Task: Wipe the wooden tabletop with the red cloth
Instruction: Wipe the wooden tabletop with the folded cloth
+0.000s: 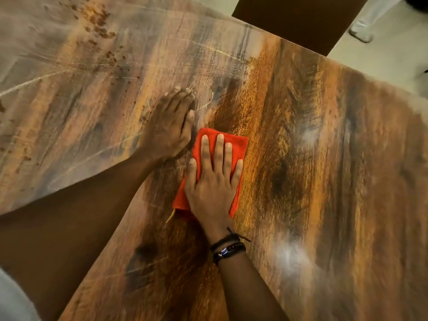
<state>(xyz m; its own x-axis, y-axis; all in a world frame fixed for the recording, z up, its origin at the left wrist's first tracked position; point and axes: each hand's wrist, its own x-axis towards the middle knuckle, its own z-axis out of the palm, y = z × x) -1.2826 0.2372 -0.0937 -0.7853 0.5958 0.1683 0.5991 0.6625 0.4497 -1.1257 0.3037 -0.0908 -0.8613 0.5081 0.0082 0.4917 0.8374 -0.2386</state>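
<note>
A folded red cloth (234, 144) lies flat near the middle of the wooden tabletop (324, 158). My right hand (212, 181) presses down on it with straight, spread fingers and covers most of it. Dark bracelets circle that wrist. Just left of the cloth, my left hand (169, 126) rests flat on the bare wood, fingers straight and together, pointing away from me. Pale streaks and brown specks (99, 22) mark the far left part of the top.
A dark brown chair back or panel (301, 19) stands beyond the table's far edge. A person's foot in a white sock (361, 33) is on the pale floor (389, 56) at the top right. The table's far edge runs diagonally toward the right.
</note>
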